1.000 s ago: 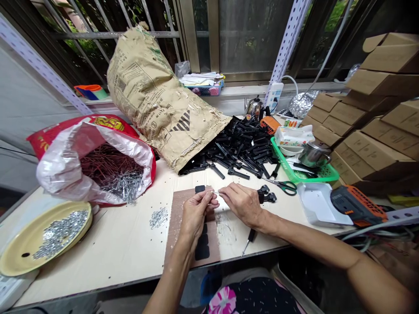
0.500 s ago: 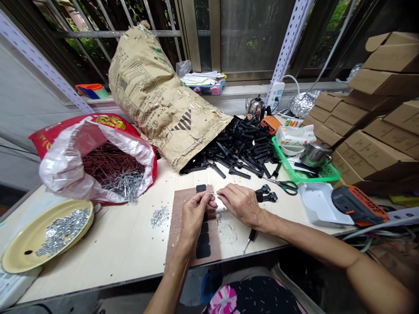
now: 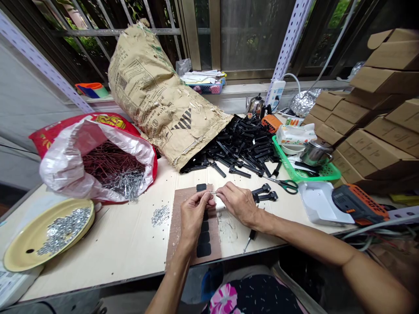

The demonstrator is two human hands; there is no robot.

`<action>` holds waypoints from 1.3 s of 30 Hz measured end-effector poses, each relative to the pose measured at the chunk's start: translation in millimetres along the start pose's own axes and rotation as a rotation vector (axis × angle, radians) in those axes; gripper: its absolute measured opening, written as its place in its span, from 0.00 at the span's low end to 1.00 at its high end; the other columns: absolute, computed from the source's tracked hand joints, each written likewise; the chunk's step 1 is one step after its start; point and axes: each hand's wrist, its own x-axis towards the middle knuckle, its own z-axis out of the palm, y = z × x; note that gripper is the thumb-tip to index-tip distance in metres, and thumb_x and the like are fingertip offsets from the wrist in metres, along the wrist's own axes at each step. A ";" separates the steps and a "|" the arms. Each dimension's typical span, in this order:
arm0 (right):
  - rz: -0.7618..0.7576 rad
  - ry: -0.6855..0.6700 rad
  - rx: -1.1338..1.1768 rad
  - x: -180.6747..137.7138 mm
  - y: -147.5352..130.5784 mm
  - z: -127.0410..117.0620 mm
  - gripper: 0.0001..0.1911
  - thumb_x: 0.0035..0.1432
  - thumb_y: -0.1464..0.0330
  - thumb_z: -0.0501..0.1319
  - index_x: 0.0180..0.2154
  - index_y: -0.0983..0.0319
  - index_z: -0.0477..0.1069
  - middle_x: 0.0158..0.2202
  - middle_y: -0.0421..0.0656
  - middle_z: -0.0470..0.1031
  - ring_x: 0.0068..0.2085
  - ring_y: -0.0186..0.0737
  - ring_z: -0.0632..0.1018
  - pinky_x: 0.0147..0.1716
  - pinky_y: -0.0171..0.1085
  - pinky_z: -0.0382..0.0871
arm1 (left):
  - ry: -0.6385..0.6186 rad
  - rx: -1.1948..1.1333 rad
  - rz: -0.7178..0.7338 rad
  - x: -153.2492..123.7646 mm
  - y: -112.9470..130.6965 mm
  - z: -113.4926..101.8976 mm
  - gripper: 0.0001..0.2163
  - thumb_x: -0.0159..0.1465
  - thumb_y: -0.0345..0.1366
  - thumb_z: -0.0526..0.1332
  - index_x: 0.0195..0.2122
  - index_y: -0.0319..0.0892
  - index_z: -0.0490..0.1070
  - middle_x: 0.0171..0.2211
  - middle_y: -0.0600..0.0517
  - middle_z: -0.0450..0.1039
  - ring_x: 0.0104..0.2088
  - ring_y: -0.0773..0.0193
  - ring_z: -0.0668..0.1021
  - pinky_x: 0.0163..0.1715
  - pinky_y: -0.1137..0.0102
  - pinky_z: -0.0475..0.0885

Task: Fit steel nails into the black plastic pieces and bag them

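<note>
My left hand (image 3: pixel 193 216) pinches one end of a small thin metal piece (image 3: pixel 213 192); its exact kind is too small to tell. At its other end, the fingers of my right hand (image 3: pixel 238 204) are closed on it. Both hands hover over a brown board (image 3: pixel 182 218) that bears a column of black rounded squares (image 3: pixel 204 250), some hidden by my left hand. Right of my right hand lie a few black plastic handle-like parts (image 3: pixel 269 196). A screwdriver (image 3: pixel 250 237) with a black handle rests below my right wrist. Left of the board is a small heap of metal washers (image 3: pixel 160 215).
A red and white sack (image 3: pixel 98 179) holds long rods and silver pins. Black parts (image 3: pixel 244 144) spill from a paper sack (image 3: pixel 163 104). A yellow dish (image 3: pixel 16 250) of metal bits, scissors (image 3: pixel 288 186), a green basket (image 3: pixel 334 174), a power tool (image 3: pixel 360 205) and cardboard boxes (image 3: pixel 379 148) stand around.
My right hand has shifted very slightly left and its fingers have moved a little on the metal piece. My left hand stays nearly in place.
</note>
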 end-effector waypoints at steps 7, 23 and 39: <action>-0.014 -0.005 0.184 3.5 -2.5 2.2 0.08 0.64 0.69 0.52 0.44 0.60 0.67 0.38 0.43 0.69 0.37 0.33 0.73 0.33 0.30 0.67 | 0.009 -0.087 -0.016 -0.5 -1.7 -0.5 0.14 0.53 0.42 0.66 0.34 0.36 0.76 0.24 0.52 0.74 0.25 0.69 0.75 0.29 0.74 0.72; 0.138 -0.007 0.634 15.2 -1.8 5.7 0.04 0.60 0.70 0.56 0.33 0.61 0.68 0.30 0.37 0.72 0.31 0.31 0.73 0.33 0.30 0.66 | -0.003 -0.076 -0.036 4.6 -7.4 -13.4 0.13 0.53 0.41 0.66 0.34 0.36 0.76 0.26 0.51 0.76 0.26 0.69 0.76 0.30 0.74 0.73; 0.085 -0.026 0.431 17.5 -5.2 16.7 0.03 0.59 0.69 0.57 0.33 0.61 0.66 0.31 0.39 0.71 0.32 0.32 0.72 0.32 0.32 0.65 | -0.072 -0.334 -0.193 7.7 -15.2 -14.7 0.17 0.47 0.40 0.71 0.33 0.35 0.73 0.24 0.52 0.74 0.22 0.71 0.75 0.27 0.75 0.74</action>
